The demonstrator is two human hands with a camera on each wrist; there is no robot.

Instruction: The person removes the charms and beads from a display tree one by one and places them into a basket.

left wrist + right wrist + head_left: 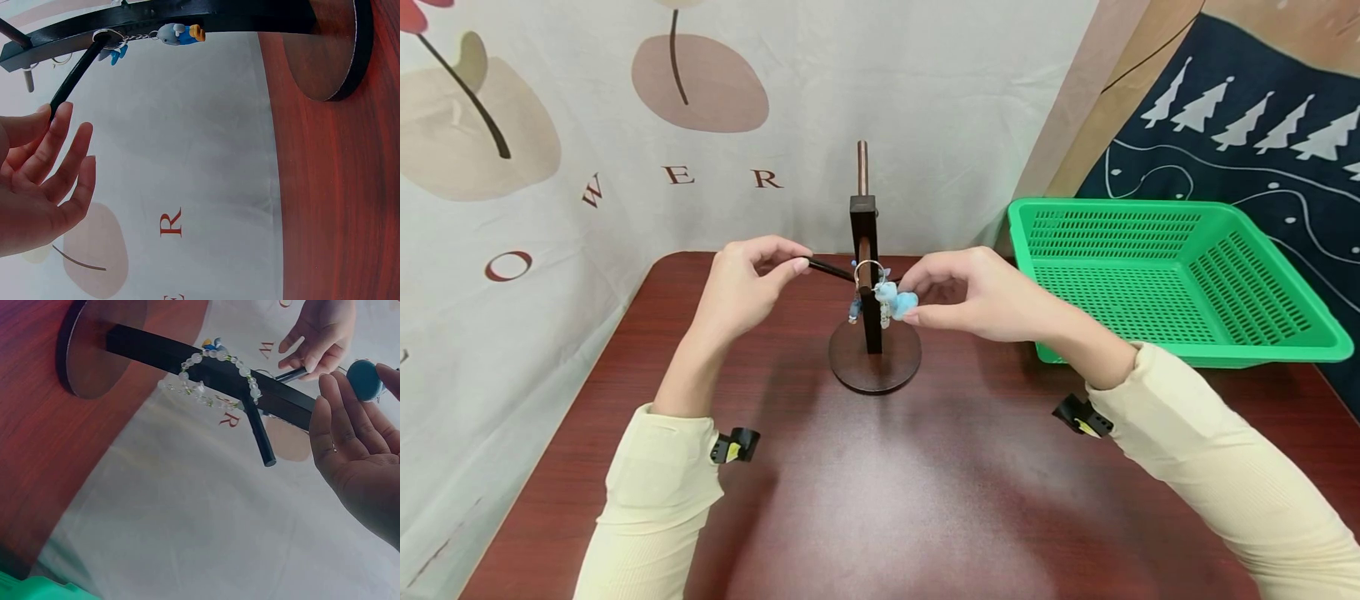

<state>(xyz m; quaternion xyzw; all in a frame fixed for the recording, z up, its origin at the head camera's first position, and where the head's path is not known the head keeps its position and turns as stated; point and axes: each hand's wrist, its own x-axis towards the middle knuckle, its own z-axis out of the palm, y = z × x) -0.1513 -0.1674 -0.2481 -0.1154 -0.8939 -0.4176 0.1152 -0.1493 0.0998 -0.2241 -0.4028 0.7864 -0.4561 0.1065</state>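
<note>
A dark wooden stand (863, 218) with several side pegs rises from a round base (895, 367). My left hand (741, 279) pinches the outer end of its left peg (75, 76) between thumb and fingers. On that peg hangs a keyring with a small blue and yellow figure charm (178, 34). My right hand (977, 292) pinches a light blue keychain charm (904, 305), seen as a round teal piece in the right wrist view. Its metal ring (871, 263) overlaps the peg that points toward me. A clear beaded bracelet (240, 365) loops over the right peg (261, 437).
A green plastic basket (1195, 354) stands at the table's right, behind my right forearm. The reddish-brown table (790, 500) meets a printed cloth backdrop (925, 100) close behind the stand. A copper-coloured peg (862, 167) sticks out near the stand's top.
</note>
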